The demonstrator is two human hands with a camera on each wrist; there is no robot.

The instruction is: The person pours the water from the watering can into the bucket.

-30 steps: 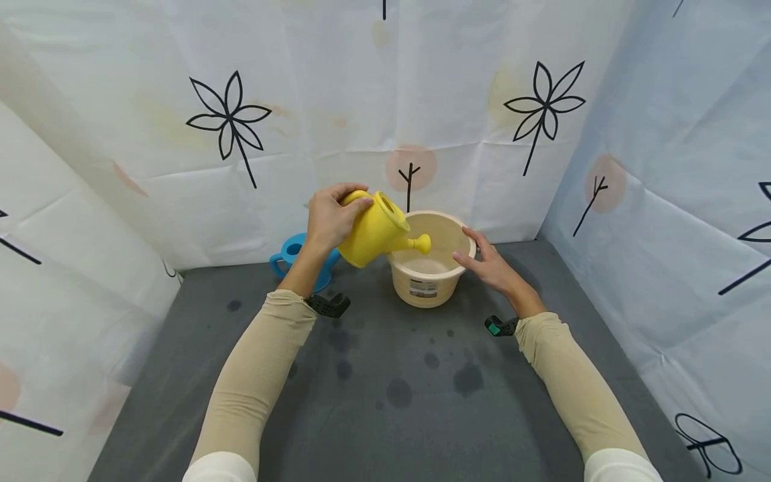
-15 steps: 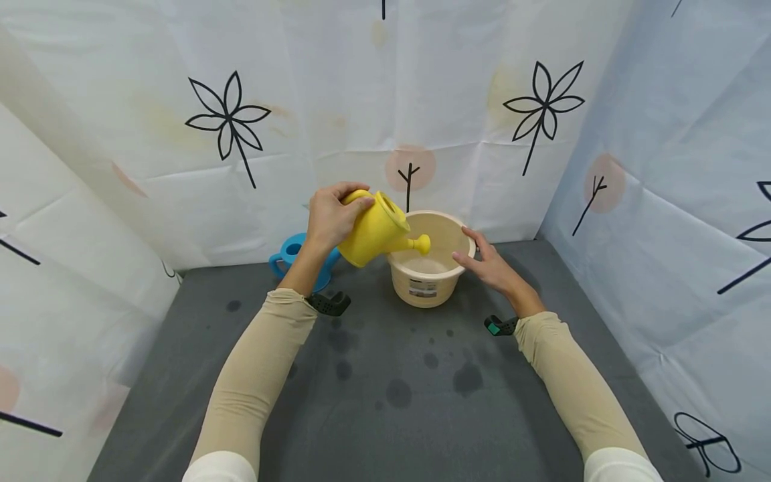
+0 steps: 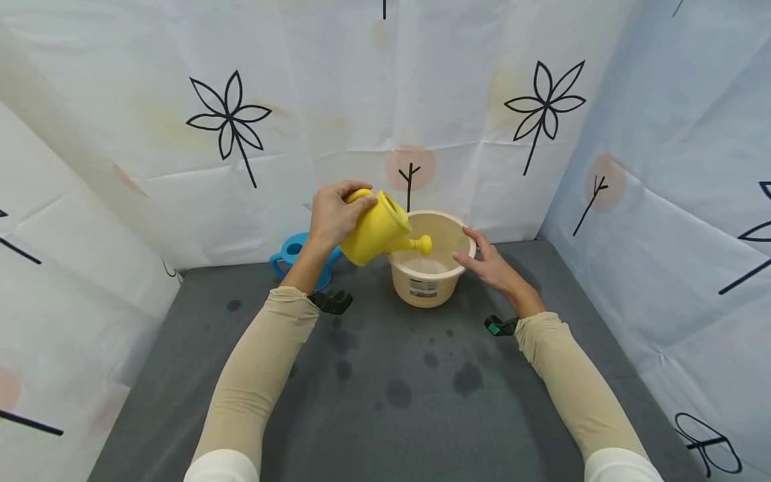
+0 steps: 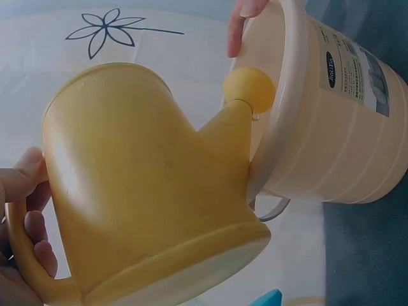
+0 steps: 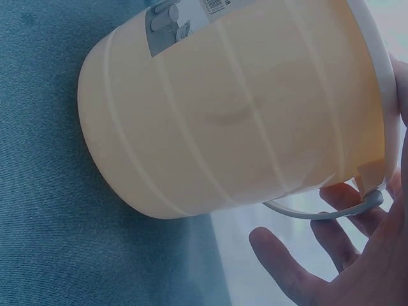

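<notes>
My left hand (image 3: pixel 337 217) grips the handle of a yellow watering can (image 3: pixel 376 231), fingers curled round it in the left wrist view. Held up off the table, the can tips to the right, with its round spout head (image 4: pixel 248 90) over the mouth of a cream bucket (image 3: pixel 424 291). A small drop hangs at the spout head. The bucket stands upright on the table. At its right rim, my right hand (image 3: pixel 496 271) holds on with thumb and fingers. The right wrist view shows other fingers (image 5: pixel 280 258) spread outside, beside the bucket's grey handle (image 5: pixel 325 213).
A blue watering can (image 3: pixel 324 276) stands left of the bucket, partly behind my left forearm. Dark wet spots (image 3: pixel 468 379) mark the grey table (image 3: pixel 385 435). White cloth walls (image 3: pixel 337 87) with printed flowers rise close behind the bucket and at both sides.
The yellow watering can has shifted very slightly to the right with my left hand. The bucket and my right hand stay where they were.
</notes>
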